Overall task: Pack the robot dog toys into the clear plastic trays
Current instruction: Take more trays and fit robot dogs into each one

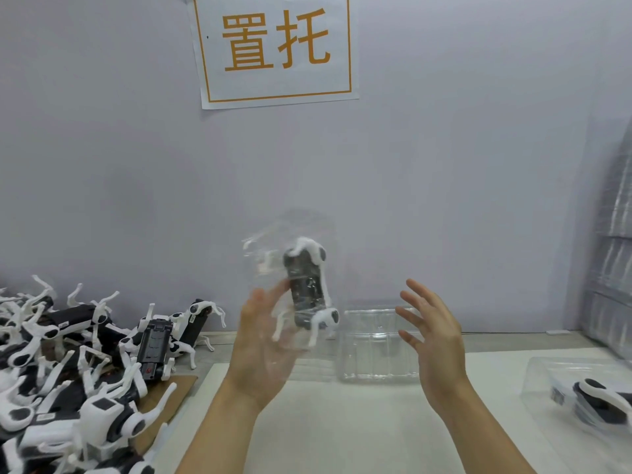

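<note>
**A packed toy held up in its tray between our two hands**

At far left we see a pile [68, 364] of black-and-white robot dog toys, heaped on the table, with a piece of cardboard [171, 391] showing under its near edge.

Next comes our left hand [263, 347], raised above the table with the palm turned right. Its fingers [254, 302] are nearly straight, and the thumb [278, 289] lies against a clear tray [270, 258] that stands almost upright in the air. We see the fingers through the blurred plastic, so we cannot tell how firmly they hold it. Inside this tray, just right of the fingertips and above the palm, sits a dog [309, 289], its black body upright and its white legs bent out.

On the wall above hangs a white sign [277, 49] with orange characters.

Right of the dog, our right hand [434, 340] is up with fingers spread and relaxed, holding nothing and apart from the raised tray. Behind those fingers an empty tray [372, 347] lies flat on the white table [342, 432].

At far right, well past the right hand, a packed tray [581, 391] lies on the table, and stacked trays [615, 268] stand against the wall.
</note>
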The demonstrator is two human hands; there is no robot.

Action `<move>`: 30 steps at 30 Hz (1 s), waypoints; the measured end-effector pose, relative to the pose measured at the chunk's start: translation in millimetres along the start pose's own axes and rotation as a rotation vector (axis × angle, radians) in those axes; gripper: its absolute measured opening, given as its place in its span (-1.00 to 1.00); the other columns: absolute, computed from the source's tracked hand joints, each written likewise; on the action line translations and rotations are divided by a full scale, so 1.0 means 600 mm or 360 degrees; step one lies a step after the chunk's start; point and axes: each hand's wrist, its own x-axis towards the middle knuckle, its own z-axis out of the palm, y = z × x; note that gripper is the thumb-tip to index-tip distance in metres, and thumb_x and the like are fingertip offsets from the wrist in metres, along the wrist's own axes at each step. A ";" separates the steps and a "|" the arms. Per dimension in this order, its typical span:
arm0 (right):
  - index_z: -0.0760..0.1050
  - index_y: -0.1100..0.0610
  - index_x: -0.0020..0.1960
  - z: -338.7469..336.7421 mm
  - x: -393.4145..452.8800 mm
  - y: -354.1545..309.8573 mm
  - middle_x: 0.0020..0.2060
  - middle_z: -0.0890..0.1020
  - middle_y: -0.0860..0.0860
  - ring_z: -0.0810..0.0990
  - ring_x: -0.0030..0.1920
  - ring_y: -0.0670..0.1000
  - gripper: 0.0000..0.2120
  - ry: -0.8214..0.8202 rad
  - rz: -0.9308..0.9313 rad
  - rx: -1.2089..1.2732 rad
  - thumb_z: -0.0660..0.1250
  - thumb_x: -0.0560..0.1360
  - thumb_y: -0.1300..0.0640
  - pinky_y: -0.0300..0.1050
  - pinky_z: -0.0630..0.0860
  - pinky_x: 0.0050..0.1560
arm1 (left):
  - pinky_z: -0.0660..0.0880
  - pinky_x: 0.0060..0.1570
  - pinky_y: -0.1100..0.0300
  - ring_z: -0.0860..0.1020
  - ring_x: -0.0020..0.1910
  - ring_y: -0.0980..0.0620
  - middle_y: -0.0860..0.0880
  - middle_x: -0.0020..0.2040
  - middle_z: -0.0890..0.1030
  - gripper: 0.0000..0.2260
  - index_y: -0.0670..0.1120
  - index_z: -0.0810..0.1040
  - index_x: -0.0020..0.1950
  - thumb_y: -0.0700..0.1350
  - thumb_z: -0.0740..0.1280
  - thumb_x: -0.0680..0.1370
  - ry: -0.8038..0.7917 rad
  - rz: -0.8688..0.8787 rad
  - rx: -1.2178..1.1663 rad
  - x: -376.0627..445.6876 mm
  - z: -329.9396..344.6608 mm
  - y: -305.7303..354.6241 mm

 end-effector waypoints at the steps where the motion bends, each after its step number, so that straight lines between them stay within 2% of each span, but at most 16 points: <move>1: 0.60 -0.14 0.21 0.001 -0.001 0.000 0.16 0.65 -0.11 0.62 0.15 -0.03 -0.72 0.0001 0.0004 -0.0003 0.17 0.66 0.10 -0.04 0.52 0.06 | 0.51 0.15 -0.28 0.53 0.30 -0.28 -0.22 0.36 0.53 -0.31 0.06 0.55 0.36 0.34 0.48 0.31 -0.0006 -0.0106 -0.0260 0.000 -0.005 -0.005; 3: 0.60 -0.13 0.20 0.002 -0.003 -0.001 0.14 0.65 -0.10 0.62 0.14 -0.02 -0.72 0.0001 0.0006 -0.0017 0.17 0.65 0.10 -0.05 0.51 0.02 | 0.33 0.27 -0.44 0.43 0.36 -0.39 -0.25 0.43 0.44 -0.14 0.01 0.44 0.46 0.40 0.46 0.27 -0.0108 -0.0202 -0.0580 0.000 -0.014 -0.012; 6: 0.62 -0.13 0.19 0.004 -0.005 -0.002 0.12 0.66 -0.10 0.63 0.13 -0.03 -0.72 0.0009 0.0017 -0.0024 0.18 0.65 0.11 -0.07 0.50 0.00 | 0.12 0.36 -0.50 0.31 0.44 -0.43 -0.28 0.48 0.36 -0.05 -0.03 0.28 0.55 0.43 0.42 0.31 -0.0299 -0.0236 -0.0729 0.002 -0.020 -0.014; 11: 0.62 -0.11 0.17 0.004 -0.007 -0.005 0.10 0.67 -0.10 0.64 0.11 -0.04 -0.73 0.0010 0.0031 -0.0040 0.19 0.65 0.11 -0.07 0.50 0.00 | 0.23 0.33 -0.47 0.39 0.39 -0.42 -0.30 0.44 0.42 -0.17 -0.01 0.43 0.47 0.42 0.43 0.33 -0.0289 -0.0229 -0.0575 0.008 -0.035 -0.011; 14: 0.64 -0.08 0.13 0.003 -0.005 -0.010 0.06 0.68 -0.09 0.64 0.08 -0.03 -0.74 0.0039 0.0043 -0.0088 0.20 0.64 0.13 -0.08 0.51 0.00 | 0.38 0.29 -0.35 0.48 0.34 -0.32 -0.23 0.37 0.51 -0.20 0.03 0.51 0.39 0.37 0.52 0.25 -0.0311 -0.0263 -0.0121 0.003 -0.042 0.002; 16: 0.66 -0.05 0.07 0.000 0.000 -0.016 0.01 0.70 -0.07 0.65 0.06 -0.01 -0.74 0.0100 0.0032 -0.0115 0.22 0.62 0.17 -0.08 0.50 -0.01 | 0.55 0.18 -0.08 0.59 0.24 -0.02 -0.03 0.25 0.63 -0.38 0.13 0.62 0.25 0.33 0.53 0.26 -0.0388 -0.0277 0.0413 -0.001 -0.044 0.009; 18: 0.67 -0.03 0.02 -0.004 0.005 -0.023 -0.03 0.70 -0.06 0.65 0.03 0.01 -0.73 0.0183 0.0005 -0.0128 0.21 0.62 0.20 -0.10 0.49 -0.03 | 0.53 0.16 0.13 0.59 0.16 0.21 0.11 0.19 0.64 -0.52 0.25 0.63 0.16 0.27 0.49 0.26 -0.0468 -0.0332 0.0985 -0.005 -0.038 0.011; 20: 0.67 -0.02 -0.02 -0.010 0.010 -0.031 -0.08 0.70 -0.06 0.65 0.00 0.01 -0.71 0.0263 -0.0024 -0.0140 0.20 0.61 0.23 -0.11 0.49 -0.04 | 0.46 0.19 0.21 0.59 0.11 0.20 0.09 0.21 0.61 -0.56 0.33 0.63 0.10 0.24 0.48 0.22 -0.0498 -0.0433 0.1386 -0.005 -0.028 0.010; 24: 0.66 -0.01 -0.06 -0.009 0.014 -0.040 -0.13 0.69 -0.05 0.65 -0.05 -0.01 -0.68 0.0300 -0.0117 -0.0251 0.19 0.59 0.29 -0.15 0.50 -0.05 | 0.37 0.21 0.18 0.43 0.26 0.15 0.19 0.30 0.46 -0.42 0.44 0.52 0.13 0.37 0.48 0.12 -0.0689 -0.0549 0.2000 -0.001 0.013 0.001; 26: 0.66 -0.02 -0.07 -0.003 0.011 -0.043 -0.15 0.69 -0.07 0.65 -0.08 -0.06 -0.66 0.0244 -0.0205 -0.0374 0.19 0.57 0.32 -0.19 0.50 -0.07 | 0.34 0.32 0.10 0.35 0.34 0.13 0.23 0.35 0.39 -0.30 0.45 0.42 0.22 0.42 0.48 0.09 -0.0766 -0.0579 0.2209 0.002 0.037 -0.017; 28: 0.65 -0.04 -0.11 0.000 0.008 -0.049 -0.19 0.69 -0.10 0.64 -0.11 -0.14 -0.65 0.0159 -0.0330 -0.0573 0.21 0.54 0.35 -0.26 0.48 -0.09 | 0.26 0.43 0.00 0.22 0.43 0.11 0.22 0.43 0.30 -0.18 0.45 0.29 0.33 0.44 0.48 0.10 -0.0779 -0.0562 0.2306 0.004 0.050 -0.040; 30: 0.64 -0.05 -0.13 0.005 0.005 -0.058 -0.21 0.67 -0.13 0.61 -0.12 -0.21 -0.64 0.0055 -0.0434 -0.0810 0.22 0.52 0.36 -0.39 0.45 -0.16 | 0.24 0.42 0.07 0.19 0.44 0.14 0.22 0.44 0.27 -0.15 0.42 0.25 0.39 0.42 0.49 0.15 -0.0699 -0.0500 0.2168 0.003 0.050 -0.052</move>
